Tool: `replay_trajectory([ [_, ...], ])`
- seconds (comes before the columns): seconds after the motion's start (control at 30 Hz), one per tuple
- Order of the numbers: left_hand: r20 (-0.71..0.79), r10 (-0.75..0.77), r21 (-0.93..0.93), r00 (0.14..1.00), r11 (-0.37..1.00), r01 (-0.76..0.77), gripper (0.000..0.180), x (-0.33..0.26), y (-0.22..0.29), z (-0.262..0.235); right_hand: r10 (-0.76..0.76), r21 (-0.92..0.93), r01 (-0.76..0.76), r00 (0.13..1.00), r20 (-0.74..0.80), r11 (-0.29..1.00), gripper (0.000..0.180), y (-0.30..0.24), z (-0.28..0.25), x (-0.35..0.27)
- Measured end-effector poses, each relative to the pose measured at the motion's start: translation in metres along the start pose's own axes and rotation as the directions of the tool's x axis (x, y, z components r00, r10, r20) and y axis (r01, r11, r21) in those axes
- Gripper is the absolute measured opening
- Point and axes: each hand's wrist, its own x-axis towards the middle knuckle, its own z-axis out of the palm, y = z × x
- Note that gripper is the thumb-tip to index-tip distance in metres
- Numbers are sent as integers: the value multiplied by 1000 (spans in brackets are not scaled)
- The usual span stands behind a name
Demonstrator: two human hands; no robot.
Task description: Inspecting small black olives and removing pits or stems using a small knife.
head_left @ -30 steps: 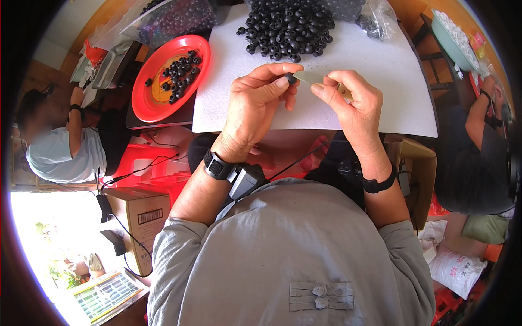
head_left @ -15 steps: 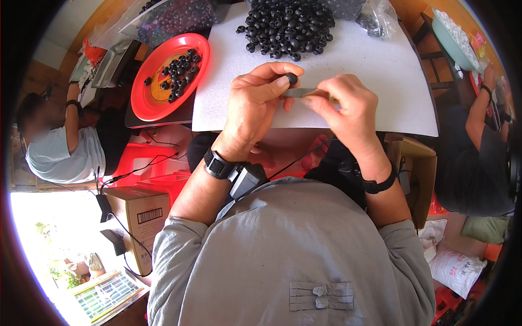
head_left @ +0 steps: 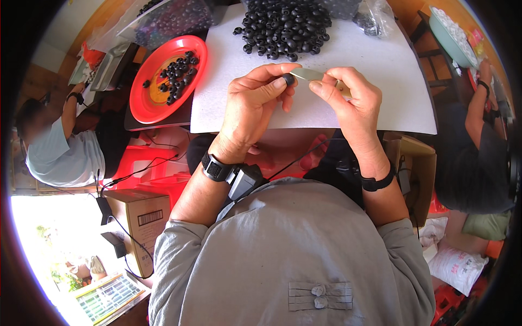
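Between the thumb and fingers of my left hand [head_left: 253, 100] is a small round black bead [head_left: 289, 79]. My right hand [head_left: 353, 98] grips a small knife [head_left: 308, 74] with a flat, pale metal blade; a yellowish part, seemingly its handle, shows among the fingers. The blade's tip lies at the bead and the left index fingertip; whether it touches the bead, I cannot tell. Beyond both hands rises a large heap of black beads [head_left: 283, 27], many with a hole showing. A red plate [head_left: 142, 103] to the left holds several more of them.
The white foam sheet [head_left: 375, 103] covers the table under the heap. Clear bags with dark beads [head_left: 176, 24] stand at the far left, and a crumpled clear bag [head_left: 375, 22] lies far right. People sit on both sides. A cardboard box [head_left: 410, 163] stands below the table's right side.
The knife blade has turned so its flat side shows, and its tip has swung up toward the bead's top. My right hand has shifted slightly right. The left still pinches the bead.
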Motion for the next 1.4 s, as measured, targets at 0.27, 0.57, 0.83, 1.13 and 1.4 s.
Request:
replay_trajectory([
  [0.27,-4,2,55,1000,998,-2,28,-1,0,1,-18,-61,20,1000,25,998,22,-1,-2,0],
  [0.57,-10,-18,38,1000,999,19,27,-1,1,1,-122,-84,124,992,38,989,23,0,-4,0],
  [0.83,-18,-27,49,999,998,28,24,0,2,3,-133,-41,133,991,-17,990,21,-2,-1,-1],
  [1.13,-18,-11,15,1000,1000,11,28,-1,0,2,-167,-126,160,985,-48,979,19,1,5,0],
  [1.4,-273,332,608,903,787,-105,29,-22,70,-20,-211,-87,204,974,-83,975,19,-4,-1,-3],
])
